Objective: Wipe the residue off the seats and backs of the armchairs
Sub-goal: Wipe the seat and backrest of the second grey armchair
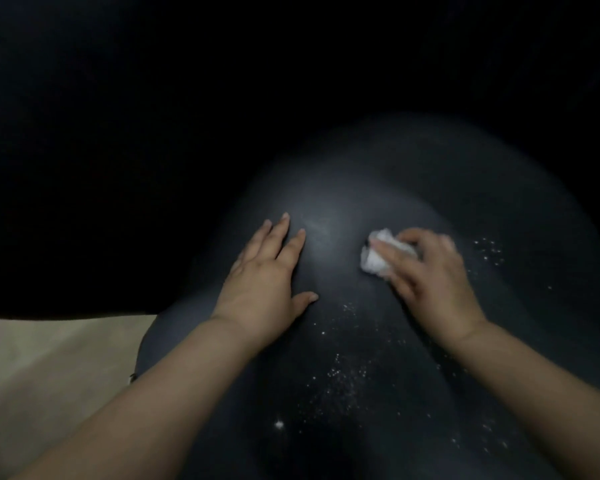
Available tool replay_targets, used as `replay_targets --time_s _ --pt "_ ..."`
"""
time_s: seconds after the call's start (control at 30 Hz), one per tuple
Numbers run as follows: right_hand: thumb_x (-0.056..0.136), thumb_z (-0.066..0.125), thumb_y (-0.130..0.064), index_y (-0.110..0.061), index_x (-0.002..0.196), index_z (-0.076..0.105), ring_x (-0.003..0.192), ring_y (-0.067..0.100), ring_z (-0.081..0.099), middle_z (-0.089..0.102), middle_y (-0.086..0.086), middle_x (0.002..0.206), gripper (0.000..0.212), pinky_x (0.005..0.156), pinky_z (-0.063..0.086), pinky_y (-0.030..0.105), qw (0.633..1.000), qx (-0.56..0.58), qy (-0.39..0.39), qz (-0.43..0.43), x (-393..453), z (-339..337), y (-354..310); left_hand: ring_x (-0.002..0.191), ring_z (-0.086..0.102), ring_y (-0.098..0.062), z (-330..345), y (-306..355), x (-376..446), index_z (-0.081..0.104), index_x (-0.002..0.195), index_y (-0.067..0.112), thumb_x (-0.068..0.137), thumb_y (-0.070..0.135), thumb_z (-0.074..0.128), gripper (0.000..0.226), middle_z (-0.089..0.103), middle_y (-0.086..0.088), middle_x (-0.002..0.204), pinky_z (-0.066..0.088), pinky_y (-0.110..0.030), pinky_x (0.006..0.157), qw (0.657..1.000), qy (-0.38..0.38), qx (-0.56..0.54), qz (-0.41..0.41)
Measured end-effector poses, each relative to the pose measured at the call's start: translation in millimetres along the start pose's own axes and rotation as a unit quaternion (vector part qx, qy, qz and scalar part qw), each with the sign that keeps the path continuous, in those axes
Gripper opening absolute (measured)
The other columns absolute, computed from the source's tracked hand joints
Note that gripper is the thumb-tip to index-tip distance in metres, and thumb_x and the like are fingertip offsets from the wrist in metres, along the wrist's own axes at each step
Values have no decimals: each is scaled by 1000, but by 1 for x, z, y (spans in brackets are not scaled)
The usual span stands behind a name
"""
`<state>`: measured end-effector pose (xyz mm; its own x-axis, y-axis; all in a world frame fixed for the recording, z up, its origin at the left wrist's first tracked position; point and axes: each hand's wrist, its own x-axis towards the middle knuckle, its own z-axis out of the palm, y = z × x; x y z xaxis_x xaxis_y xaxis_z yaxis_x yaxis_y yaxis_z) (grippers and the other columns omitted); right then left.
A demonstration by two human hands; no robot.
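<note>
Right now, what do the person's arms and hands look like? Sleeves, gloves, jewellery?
Both arms are bare to the frame edge: no sleeves in view. The left hand and right hand wear no gloves; no rings, watch or bands show. Fingers have short, plain nails.

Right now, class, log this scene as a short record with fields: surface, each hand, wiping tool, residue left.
surface: dark armchair cushion
left hand: flat on the cushion, fingers straight
right hand: grips a crumpled white tissue against the cushion
residue: white specks near the front, more right of the right hand
floor: pale, at lower left
</note>
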<state>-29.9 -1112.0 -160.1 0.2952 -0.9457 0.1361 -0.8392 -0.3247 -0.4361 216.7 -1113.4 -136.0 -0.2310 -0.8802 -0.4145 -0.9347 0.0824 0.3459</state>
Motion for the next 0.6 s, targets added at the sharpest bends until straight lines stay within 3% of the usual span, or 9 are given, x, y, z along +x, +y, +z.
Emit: replay_targets --time_s 0.1,0.13,0.3,0.37,0.47,0.5,0.6 --pt "81 71 -15 -24 121 65 95 35 47 55 13 114 41 83 45 45 990 6 60 124 18 5 3 149 -8 -16 3 16 6 9 155 29 93 43 54 77 -8 7 163 5 -36 121 1000 10 0 12" --pt "80 71 -13 -25 121 66 96 35 48 56 12 115 43 83 45 43 990 11 63 129 19 10 -6 149 -8 -15 4 22 8 11 154 29 96 38 51 71 -8 7 163 1 -33 118 1000 14 -5 14" --pt "80 75 -22 -27 122 65 94 30 50 59 9 111 44 78 46 40 1000 5 3 -3 -30 3 -4 148 -12 -13 6 44 15 12 154 30 100 31 43 63 -10 10 162 -3 -30 115 999 5 -7 34" --pt "82 72 -20 -26 122 65 93 33 49 58 11 111 41 79 47 42 997 -8 47 60 -30 -11 21 148 -12 -14 6 50 16 12 154 29 100 33 43 63 -10 10 162 -3 -30 115 999 -2 6 42" --pt "83 69 -17 -26 122 65 97 34 46 54 11 116 40 86 44 44 967 5 120 226 -7 -18 41 149 -11 -15 7 62 22 12 154 29 99 37 45 65 -10 9 162 2 -34 118 999 -9 14 48" --pt "82 69 -17 -27 122 65 98 34 45 54 10 117 41 86 43 42 967 7 117 227 -4 -16 36 149 -10 -16 7 67 25 11 154 29 98 40 46 67 -10 8 162 3 -34 119 999 -11 16 50" --pt "80 73 -20 -28 122 65 96 30 48 57 6 115 44 82 42 37 990 5 67 121 -25 -9 17 149 -8 -17 6 81 35 11 155 28 95 46 49 73 -8 7 163 7 -36 122 998 -15 25 59"
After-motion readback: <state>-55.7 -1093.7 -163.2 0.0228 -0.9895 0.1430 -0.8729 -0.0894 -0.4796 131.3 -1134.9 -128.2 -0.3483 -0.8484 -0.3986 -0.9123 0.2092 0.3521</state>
